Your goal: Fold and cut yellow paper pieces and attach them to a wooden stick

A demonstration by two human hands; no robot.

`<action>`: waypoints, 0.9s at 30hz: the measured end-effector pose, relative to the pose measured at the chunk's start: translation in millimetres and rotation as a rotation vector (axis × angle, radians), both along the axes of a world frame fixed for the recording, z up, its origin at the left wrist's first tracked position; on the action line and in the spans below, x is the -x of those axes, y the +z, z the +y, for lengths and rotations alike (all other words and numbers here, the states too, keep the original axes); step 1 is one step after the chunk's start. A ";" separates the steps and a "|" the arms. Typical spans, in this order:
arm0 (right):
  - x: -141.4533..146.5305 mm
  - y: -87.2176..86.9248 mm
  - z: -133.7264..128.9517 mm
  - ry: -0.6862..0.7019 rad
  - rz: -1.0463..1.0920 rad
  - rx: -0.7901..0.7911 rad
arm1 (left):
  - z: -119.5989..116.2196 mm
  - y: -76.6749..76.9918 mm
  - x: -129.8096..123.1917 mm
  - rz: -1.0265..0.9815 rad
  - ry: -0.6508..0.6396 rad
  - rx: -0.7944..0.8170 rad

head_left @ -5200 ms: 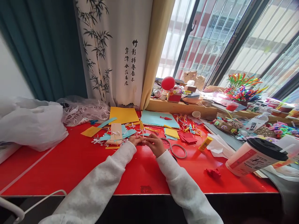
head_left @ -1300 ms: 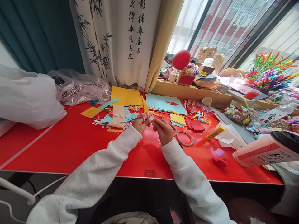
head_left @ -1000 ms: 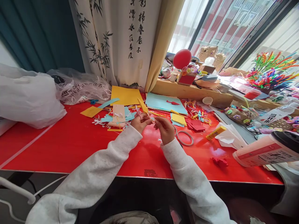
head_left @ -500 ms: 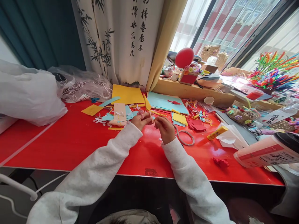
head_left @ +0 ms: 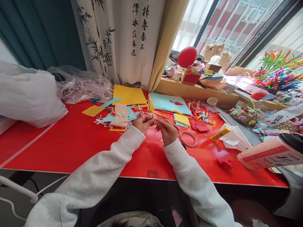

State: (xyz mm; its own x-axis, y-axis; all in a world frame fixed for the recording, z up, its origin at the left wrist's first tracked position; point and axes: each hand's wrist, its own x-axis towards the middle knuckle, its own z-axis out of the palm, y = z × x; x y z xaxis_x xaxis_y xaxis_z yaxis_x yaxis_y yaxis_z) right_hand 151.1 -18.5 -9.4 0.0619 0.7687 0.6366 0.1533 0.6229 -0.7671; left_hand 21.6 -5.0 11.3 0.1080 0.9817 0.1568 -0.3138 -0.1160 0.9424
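Observation:
My left hand (head_left: 143, 122) is closed in a pinch on a yellow paper piece (head_left: 151, 103) with a thin pale stem, which stands upright above the fingertips. A small pink curled piece (head_left: 141, 114) shows at the same hand's fingers. My right hand (head_left: 167, 130) is closed too, its thumb and forefinger pinching at the stem's lower end, right against the left fingertips. What exactly sits between the right fingertips is too small to make out. Both hands are held just above the red table (head_left: 94, 151), near pale paper scraps (head_left: 120, 113) on the left.
Yellow sheets (head_left: 129, 95) and light blue sheets (head_left: 163, 102) lie behind the hands. To the right are tape rings (head_left: 188, 139), a yellow glue stick (head_left: 220, 134), crumpled red paper (head_left: 223, 164) and a large tilted cup (head_left: 265, 154). Plastic bags (head_left: 28, 94) stand at the left.
The yellow piece has shifted slightly right and turned more upright. My right fingers have closed in straighter against the left fingertips. My view has tilted very slightly.

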 end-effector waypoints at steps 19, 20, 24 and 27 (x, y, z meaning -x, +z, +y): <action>1.2 -12.5 5.9 -0.051 -0.133 -0.033 | 4.1 -12.5 0.9 0.221 0.106 0.012; 0.5 -13.4 7.1 -0.066 -0.137 -0.024 | 4.6 -11.1 1.3 0.205 0.089 0.024; -1.6 -13.6 9.5 -0.043 -0.045 0.059 | 6.5 -6.3 3.2 0.137 0.025 0.077; -1.3 -10.4 7.9 0.033 -0.018 0.095 | 6.4 -4.1 5.2 0.104 -0.016 0.104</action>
State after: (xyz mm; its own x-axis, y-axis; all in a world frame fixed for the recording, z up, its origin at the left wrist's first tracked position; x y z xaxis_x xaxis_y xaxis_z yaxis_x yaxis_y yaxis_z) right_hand 152.4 -10.6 -19.8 0.0251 0.8273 0.5612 0.1486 0.5520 -0.8205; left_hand 16.5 1.4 7.2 0.1341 0.9901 0.0414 -0.2149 -0.0117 0.9766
